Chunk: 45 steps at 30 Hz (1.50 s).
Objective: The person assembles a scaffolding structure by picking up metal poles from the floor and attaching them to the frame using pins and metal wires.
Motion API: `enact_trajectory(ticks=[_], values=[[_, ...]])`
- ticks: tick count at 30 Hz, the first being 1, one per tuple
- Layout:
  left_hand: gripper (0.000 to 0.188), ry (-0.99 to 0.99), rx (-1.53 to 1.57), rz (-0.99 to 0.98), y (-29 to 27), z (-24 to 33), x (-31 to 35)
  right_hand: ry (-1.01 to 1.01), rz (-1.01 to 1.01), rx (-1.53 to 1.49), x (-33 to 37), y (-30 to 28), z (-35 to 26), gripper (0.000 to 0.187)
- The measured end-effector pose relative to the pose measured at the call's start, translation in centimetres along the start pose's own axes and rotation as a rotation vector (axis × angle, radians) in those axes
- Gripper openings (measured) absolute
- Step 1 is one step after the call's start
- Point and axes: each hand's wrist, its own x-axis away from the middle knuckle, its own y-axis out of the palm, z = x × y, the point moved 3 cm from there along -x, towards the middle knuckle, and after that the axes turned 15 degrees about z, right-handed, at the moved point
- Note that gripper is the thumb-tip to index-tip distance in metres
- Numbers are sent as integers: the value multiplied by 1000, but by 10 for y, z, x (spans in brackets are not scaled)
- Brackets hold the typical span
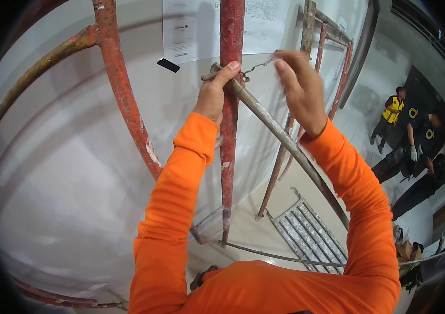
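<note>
A red upright scaffold post [231, 31] stands before me. Against it leans a grey metal brace tube [284, 137], sloping down to the right. My left hand [214, 98] is closed round the tube's upper end beside the post, thumb pressed on top. From this joint a thin twisted wire [258, 66] runs up to the right. Its far end is pinched in the fingers of my right hand [304, 89], which is slightly blurred. The fingers of my left hand are partly hidden behind the joint.
A red curved frame [123, 89] rises at the left. More scaffold posts [279, 157] stand behind the brace. On the floor lies a slatted metal platform [311, 230]. Papers [191, 31] hang on the wall. Several people [392, 112] stand at the far right.
</note>
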Motion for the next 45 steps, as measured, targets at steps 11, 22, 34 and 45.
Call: enact_trajectory(ticks=[11, 22, 34, 45], values=[[26, -34, 76, -71, 2, -4, -3, -1131, -288, 419, -17, 21, 9, 17], [31, -1, 78, -39, 4, -6, 4, -74, -394, 387, -4, 37, 21, 30], [52, 10, 5, -32, 4, -7, 5, -1303, -216, 438, -40, 13, 16, 28], [50, 29, -1, 5, 5, -11, 11, -989, -409, 163, -17, 23, 32, 18]])
